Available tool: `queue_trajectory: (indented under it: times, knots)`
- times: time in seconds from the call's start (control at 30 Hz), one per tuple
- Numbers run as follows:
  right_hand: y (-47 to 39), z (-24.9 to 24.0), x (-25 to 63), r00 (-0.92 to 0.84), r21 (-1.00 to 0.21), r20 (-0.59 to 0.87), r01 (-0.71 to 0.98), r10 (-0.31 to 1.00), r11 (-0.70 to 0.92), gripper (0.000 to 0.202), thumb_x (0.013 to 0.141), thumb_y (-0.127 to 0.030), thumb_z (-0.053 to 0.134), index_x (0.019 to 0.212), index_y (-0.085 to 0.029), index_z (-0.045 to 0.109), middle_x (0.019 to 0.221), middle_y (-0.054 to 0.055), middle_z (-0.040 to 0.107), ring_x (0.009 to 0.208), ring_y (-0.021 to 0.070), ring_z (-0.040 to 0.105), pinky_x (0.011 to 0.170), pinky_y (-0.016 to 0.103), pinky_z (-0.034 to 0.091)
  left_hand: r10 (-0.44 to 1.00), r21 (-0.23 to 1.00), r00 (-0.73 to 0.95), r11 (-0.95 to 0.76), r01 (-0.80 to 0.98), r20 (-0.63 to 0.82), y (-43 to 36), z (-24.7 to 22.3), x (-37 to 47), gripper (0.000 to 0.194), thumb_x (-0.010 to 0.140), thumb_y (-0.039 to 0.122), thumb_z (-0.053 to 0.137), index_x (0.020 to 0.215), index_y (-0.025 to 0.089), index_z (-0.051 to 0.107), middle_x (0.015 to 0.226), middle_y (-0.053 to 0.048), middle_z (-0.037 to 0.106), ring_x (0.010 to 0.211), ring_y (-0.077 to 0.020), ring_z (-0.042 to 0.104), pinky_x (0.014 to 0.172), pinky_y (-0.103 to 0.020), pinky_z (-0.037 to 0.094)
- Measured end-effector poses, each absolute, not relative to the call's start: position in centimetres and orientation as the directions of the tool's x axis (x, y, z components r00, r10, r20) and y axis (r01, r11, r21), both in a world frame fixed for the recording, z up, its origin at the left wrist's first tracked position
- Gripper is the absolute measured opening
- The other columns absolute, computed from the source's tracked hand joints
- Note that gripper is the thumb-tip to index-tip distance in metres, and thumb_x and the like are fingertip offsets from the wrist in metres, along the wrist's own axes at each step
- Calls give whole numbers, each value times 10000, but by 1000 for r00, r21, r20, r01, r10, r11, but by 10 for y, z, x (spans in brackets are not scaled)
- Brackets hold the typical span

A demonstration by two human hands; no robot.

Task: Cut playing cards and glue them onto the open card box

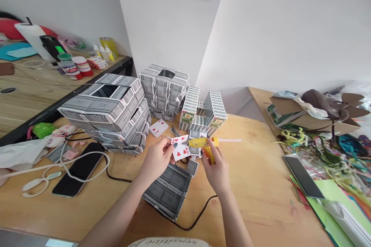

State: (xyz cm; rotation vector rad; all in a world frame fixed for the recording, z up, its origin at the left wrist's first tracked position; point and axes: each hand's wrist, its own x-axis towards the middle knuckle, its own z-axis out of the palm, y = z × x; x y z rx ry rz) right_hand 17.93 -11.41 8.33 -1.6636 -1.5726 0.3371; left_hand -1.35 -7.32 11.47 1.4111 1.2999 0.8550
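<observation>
My left hand (159, 159) pinches a playing card (183, 153), the four of hearts, by its left edge, face up. In my right hand (215, 166) is a yellow hot glue gun (199, 142); its nozzle points left over the card, and a pale glue stick (232, 140) sticks out of its back. Whether the nozzle touches the card I cannot tell. Below my hands lies a shallow piece built from grey-backed cards (168, 191). A two of hearts (159, 128) rests beyond my left hand. A small pile of cards is partly hidden behind the glue gun.
Two boxy structures of grey-backed cards, one at left (116, 112) and one behind (164, 90), stand near stacked card boxes (216, 108). A phone (79, 170) and white cable lie left. Another phone (304, 177), yarn scraps (333, 162) and a cardboard box (307, 117) are at right.
</observation>
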Motion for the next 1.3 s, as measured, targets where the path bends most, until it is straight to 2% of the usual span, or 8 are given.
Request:
queue_trajectory:
  times: [0.23,0.5,0.73,0.83,0.93,1.03,1.17,1.3]
  knots:
    - [-115,83,181,156,-674,318,731,935,107,463,856,-313,364,1316,-261,350,947,85,552,637,149,547,562,263,455,977,966,181,66,252,-114,-73,112,-14,167,781,362,459,782,202,506,639,1,633,469,-157,603,461,-268,498]
    - [-118,82,184,163,-668,323,737,932,103,467,858,-279,343,1324,-259,333,990,95,548,790,190,579,661,295,467,978,965,159,91,247,-133,-74,118,-13,130,775,327,464,758,200,485,616,12,620,469,-156,607,453,-259,491]
    - [-118,79,187,187,-651,308,756,933,63,484,851,-265,340,1334,-244,318,996,103,558,774,190,583,660,302,463,976,970,178,81,229,-124,-75,115,-14,162,773,357,476,763,196,487,639,11,617,464,-146,592,446,-253,483]
    - [-118,75,193,251,-635,238,771,938,-45,488,837,-296,358,1322,-251,335,1028,102,554,735,186,584,670,315,456,969,980,213,92,175,-129,-75,117,-15,175,771,365,477,768,190,484,629,16,606,474,-141,582,451,-250,482]
    - [-118,61,209,431,-622,114,734,895,-274,517,809,-355,387,1309,-230,339,1009,99,566,668,182,578,666,328,451,971,981,192,112,159,-142,-73,118,-18,172,759,354,488,763,182,486,619,18,599,464,-137,573,454,-250,482]
    - [-119,37,231,629,-548,48,666,776,-506,593,783,-401,395,1318,-163,297,1040,134,555,859,253,568,723,357,433,980,974,135,122,190,-149,-69,113,-27,187,751,361,486,783,177,498,675,-4,623,504,-151,595,464,-257,487]
    - [-124,15,253,748,-372,-23,610,664,-700,623,779,-418,377,1312,-110,281,1065,188,526,1034,322,488,816,423,380,995,925,-8,91,368,-95,-61,101,-45,181,754,353,463,791,183,513,688,-11,643,504,-151,604,499,-251,482]
    - [-129,22,257,785,-163,-105,593,611,-789,669,782,-451,363,1364,-183,175,1083,210,503,1043,366,468,730,482,388,994,824,-108,71,562,-13,-56,93,-58,155,759,313,435,801,195,525,692,-11,653,537,-152,619,547,-235,467]
